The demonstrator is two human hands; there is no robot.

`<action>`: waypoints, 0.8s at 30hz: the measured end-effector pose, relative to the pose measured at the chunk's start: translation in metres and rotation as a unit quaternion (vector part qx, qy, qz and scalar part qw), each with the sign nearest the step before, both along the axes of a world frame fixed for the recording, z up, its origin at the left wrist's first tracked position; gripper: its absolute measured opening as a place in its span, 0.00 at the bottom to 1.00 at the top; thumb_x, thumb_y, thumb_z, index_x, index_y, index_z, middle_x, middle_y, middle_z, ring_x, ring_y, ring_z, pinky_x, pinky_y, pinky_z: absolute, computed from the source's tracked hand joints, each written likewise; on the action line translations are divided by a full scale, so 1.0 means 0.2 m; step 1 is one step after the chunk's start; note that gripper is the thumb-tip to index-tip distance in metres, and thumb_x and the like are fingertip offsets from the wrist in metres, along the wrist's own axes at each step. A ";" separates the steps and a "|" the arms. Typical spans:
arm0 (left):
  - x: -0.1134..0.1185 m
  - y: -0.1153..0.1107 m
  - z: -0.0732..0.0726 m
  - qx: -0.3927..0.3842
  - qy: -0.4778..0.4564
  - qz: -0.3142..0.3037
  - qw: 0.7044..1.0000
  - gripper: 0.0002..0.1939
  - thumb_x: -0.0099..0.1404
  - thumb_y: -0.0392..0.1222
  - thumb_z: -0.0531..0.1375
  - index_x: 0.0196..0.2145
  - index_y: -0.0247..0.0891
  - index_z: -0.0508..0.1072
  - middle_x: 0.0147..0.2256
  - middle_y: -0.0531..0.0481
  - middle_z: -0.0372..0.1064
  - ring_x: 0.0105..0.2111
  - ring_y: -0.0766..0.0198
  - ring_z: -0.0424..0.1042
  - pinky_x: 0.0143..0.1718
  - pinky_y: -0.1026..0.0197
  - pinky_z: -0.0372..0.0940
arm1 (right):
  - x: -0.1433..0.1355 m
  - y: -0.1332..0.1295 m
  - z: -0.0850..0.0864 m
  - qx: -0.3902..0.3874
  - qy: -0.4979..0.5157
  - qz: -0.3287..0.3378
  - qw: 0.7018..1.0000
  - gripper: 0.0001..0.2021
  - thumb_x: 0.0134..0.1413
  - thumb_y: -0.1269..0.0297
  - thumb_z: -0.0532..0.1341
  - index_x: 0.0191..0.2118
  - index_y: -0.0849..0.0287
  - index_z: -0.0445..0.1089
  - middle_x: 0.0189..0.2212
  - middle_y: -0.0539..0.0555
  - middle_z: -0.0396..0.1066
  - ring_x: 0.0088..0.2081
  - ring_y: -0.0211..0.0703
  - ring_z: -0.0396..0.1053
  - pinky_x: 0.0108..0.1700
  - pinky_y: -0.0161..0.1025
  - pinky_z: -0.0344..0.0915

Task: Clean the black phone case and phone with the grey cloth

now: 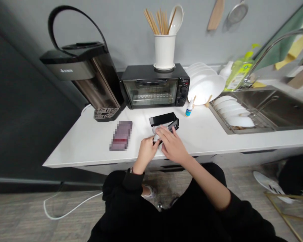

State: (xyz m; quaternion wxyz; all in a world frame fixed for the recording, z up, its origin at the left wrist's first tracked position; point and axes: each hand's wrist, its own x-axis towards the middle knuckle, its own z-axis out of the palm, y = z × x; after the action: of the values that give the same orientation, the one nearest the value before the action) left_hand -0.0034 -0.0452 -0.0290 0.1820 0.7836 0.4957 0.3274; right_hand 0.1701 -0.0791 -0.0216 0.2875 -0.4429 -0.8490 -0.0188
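Note:
My left hand (146, 149) grips the near left end of a black phone case (176, 124), fingers closed round its edge. Its camera opening shows at the far right end. Across the case lies my right hand (173, 146), pressing a crumpled white wipe (155, 137) against it; the fingers hide much of both. Just beyond my hands a black smartphone (162, 119) lies flat on the white counter (90, 146). A small white spray bottle with a blue label (188, 109) stands upright to the right of the phone.
Left of my hands lies a blurred-out purple item (121, 136). Behind stand a water dispenser (98, 77), a toaster oven (153, 90) topped by a white utensil holder (164, 50), and plates (206, 88). A sink (279, 111) with stacked bowls (232, 111) is at right.

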 end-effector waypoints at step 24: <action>0.01 -0.02 -0.01 0.017 -0.018 -0.034 0.999 0.11 0.75 0.42 0.60 0.46 0.38 0.83 0.38 0.45 0.84 0.33 0.58 0.81 0.38 0.62 0.68 | 0.10 0.04 0.00 0.006 0.054 -0.149 0.987 0.39 0.54 0.75 0.54 0.74 0.71 0.49 0.71 0.71 0.56 0.78 0.62 0.41 0.74 0.67 0.46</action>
State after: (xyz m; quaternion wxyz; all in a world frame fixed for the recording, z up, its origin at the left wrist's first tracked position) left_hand -0.0013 -0.0483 -0.0308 0.1888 0.7967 0.4600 0.3437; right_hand 0.1909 -0.0715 -0.0214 0.3293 -0.5629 -0.7569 -0.0425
